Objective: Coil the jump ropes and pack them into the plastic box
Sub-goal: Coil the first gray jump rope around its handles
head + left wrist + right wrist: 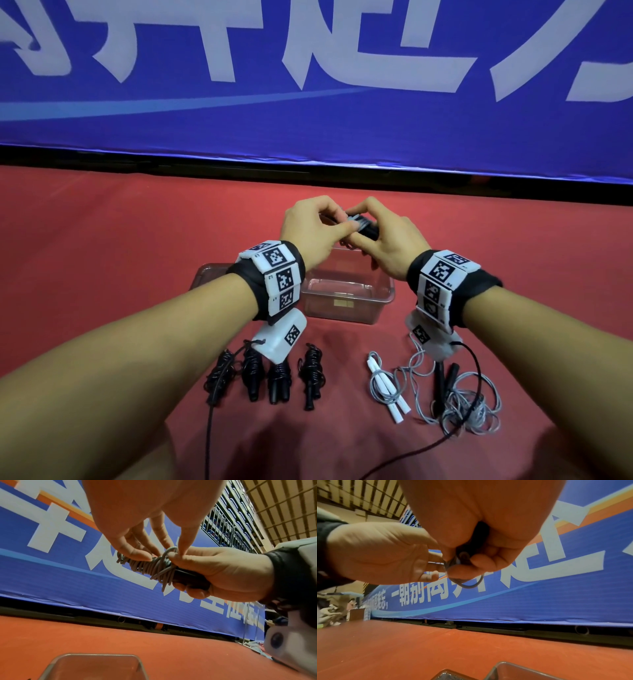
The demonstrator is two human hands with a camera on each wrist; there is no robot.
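Two hands meeting, right hand (223, 572) gripping grey-wrapped jump rope (154, 568), left hand (137, 520) pinching its loop

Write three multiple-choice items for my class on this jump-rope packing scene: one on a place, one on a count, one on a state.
1. Where is the clear plastic box?
A. below the raised hands
B. beside the white-handled rope
C. on the banner

2. How many coiled black jump ropes lie in a row?
A. two
B. four
C. six

3. The grey cord on the black handles gripped by the right hand is:
A. wound on
B. hanging straight
C. boxed

Key: 1 A, box under both hands; 2 B, four bundles; 3 A, turns wrap the handles while the left hand pinches them.
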